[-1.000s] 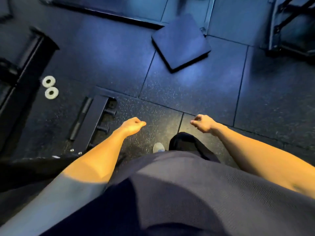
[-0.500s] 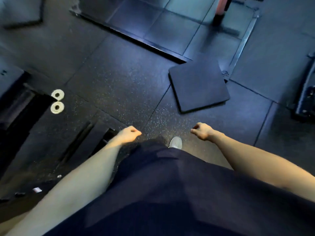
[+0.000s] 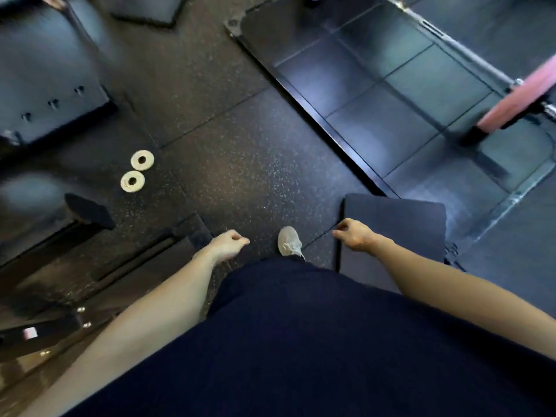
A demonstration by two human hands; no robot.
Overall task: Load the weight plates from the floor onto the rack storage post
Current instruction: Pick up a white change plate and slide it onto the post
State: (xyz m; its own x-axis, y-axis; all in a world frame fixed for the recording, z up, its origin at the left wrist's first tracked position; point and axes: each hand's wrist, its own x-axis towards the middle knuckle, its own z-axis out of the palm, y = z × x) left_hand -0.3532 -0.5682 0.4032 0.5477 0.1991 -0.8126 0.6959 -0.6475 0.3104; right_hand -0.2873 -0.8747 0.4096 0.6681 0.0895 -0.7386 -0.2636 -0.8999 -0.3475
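Note:
Two small pale weight plates lie flat on the dark rubber floor at the left, the far plate (image 3: 142, 160) and the near plate (image 3: 132, 181), almost touching each other. My left hand (image 3: 227, 245) hangs in a loose fist with nothing in it, well to the right of and below the plates. My right hand (image 3: 354, 234) is also curled shut and holds nothing, over the edge of a dark square pad (image 3: 400, 224). Black rack frame parts (image 3: 54, 85) stand at the upper left; I cannot make out a storage post.
My grey shoe (image 3: 289, 242) is on the floor between my hands. A framed lifting platform (image 3: 376, 94) fills the upper right, with a pink plate on a barbell (image 3: 517, 100) at its right edge. Black steel base bars (image 3: 90, 266) run along the lower left.
The view has swung and moved forward: the square pad has slid from the upper middle down to my right hand, and the two plates sit lower. Both hands stayed curled and without load.

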